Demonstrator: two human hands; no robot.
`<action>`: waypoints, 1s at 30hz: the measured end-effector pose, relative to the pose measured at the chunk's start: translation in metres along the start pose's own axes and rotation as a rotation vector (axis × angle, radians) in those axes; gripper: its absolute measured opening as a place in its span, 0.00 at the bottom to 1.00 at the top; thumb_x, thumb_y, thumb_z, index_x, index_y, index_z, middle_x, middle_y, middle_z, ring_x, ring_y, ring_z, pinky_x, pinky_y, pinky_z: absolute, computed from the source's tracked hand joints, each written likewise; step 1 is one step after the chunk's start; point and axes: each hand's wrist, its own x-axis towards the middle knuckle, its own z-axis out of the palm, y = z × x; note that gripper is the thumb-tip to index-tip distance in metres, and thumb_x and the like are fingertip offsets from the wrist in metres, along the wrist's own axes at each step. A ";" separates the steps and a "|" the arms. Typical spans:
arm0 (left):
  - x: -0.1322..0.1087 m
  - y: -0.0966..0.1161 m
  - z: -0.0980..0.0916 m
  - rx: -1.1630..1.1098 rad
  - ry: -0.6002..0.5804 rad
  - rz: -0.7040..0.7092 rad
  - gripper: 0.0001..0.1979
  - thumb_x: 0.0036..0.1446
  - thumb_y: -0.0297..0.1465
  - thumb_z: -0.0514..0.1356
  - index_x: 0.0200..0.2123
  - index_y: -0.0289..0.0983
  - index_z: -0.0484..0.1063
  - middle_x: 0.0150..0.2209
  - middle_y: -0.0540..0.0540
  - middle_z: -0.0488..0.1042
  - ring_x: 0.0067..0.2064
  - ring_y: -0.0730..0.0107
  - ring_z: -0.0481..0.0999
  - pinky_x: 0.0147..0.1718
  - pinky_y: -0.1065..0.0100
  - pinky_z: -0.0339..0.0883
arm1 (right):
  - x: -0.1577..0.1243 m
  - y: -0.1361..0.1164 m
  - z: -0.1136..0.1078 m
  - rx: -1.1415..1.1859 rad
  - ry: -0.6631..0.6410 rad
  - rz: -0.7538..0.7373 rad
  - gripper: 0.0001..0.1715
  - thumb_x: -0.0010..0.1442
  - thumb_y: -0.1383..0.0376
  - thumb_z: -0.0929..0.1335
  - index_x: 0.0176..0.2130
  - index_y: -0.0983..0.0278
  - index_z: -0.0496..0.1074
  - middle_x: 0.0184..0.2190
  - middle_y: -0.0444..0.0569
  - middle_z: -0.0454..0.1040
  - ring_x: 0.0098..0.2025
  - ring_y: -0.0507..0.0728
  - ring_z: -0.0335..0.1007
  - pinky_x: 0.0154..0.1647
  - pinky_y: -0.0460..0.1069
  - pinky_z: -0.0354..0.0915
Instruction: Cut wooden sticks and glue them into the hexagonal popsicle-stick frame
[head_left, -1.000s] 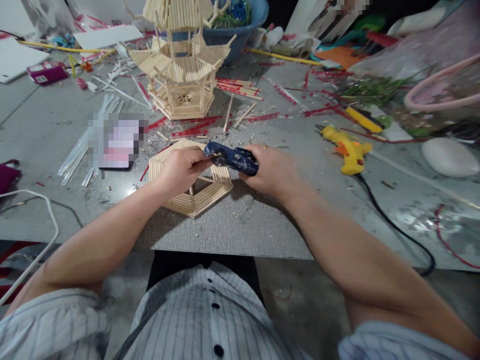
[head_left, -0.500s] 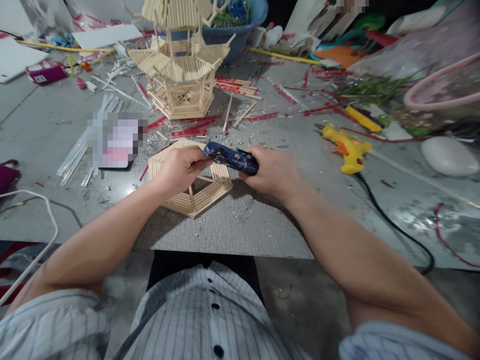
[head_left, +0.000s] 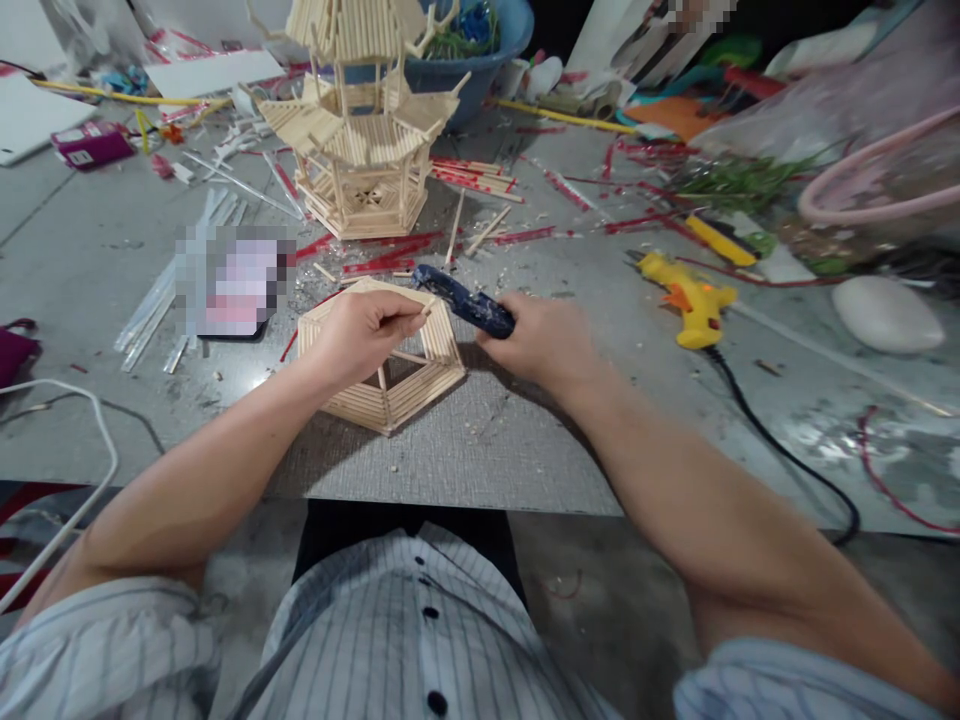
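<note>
The blue tool (head_left: 476, 308) in my right hand (head_left: 546, 338) looks dull, scuffed with pale marks. Near the bench's (head_left: 510, 470) front edge, the hexagonal frame (head_left: 420, 395) is bare, matt wood, ribbed by its sticks. Towards the right edge, the glue gun (head_left: 697, 300) looks like smooth plastic. The bench top is finely textured; my shirt (head_left: 397, 640), woven cloth.

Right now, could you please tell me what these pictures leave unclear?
In the head view:
Small stick, hexagonal frame: partly hidden by the left hand.
Blue tool: grip covered by the right hand.
Stick tower: top cut off by the upper edge.
Phone: screen blurred by pixelation.
</note>
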 end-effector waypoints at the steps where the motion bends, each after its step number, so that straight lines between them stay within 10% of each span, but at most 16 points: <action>1: 0.001 0.000 -0.001 -0.021 -0.023 -0.025 0.11 0.55 0.32 0.56 0.29 0.33 0.78 0.25 0.50 0.74 0.27 0.78 0.68 0.27 0.74 0.59 | 0.001 0.002 0.000 0.012 0.016 0.023 0.18 0.54 0.56 0.64 0.40 0.62 0.73 0.33 0.57 0.77 0.35 0.66 0.72 0.32 0.54 0.59; 10: 0.007 0.006 -0.014 0.058 -0.432 -0.328 0.07 0.51 0.31 0.61 0.29 0.35 0.79 0.25 0.51 0.76 0.25 0.80 0.66 0.28 0.72 0.57 | 0.005 0.012 -0.001 0.041 0.039 0.087 0.25 0.54 0.54 0.64 0.47 0.65 0.71 0.39 0.61 0.76 0.39 0.68 0.72 0.35 0.57 0.61; 30: 0.003 0.006 -0.003 0.281 -0.553 -0.293 0.13 0.53 0.33 0.58 0.34 0.32 0.80 0.29 0.46 0.79 0.28 0.75 0.71 0.29 0.71 0.56 | 0.003 0.009 -0.002 -0.033 -0.048 0.049 0.25 0.55 0.54 0.65 0.48 0.64 0.72 0.39 0.61 0.77 0.39 0.68 0.72 0.37 0.58 0.62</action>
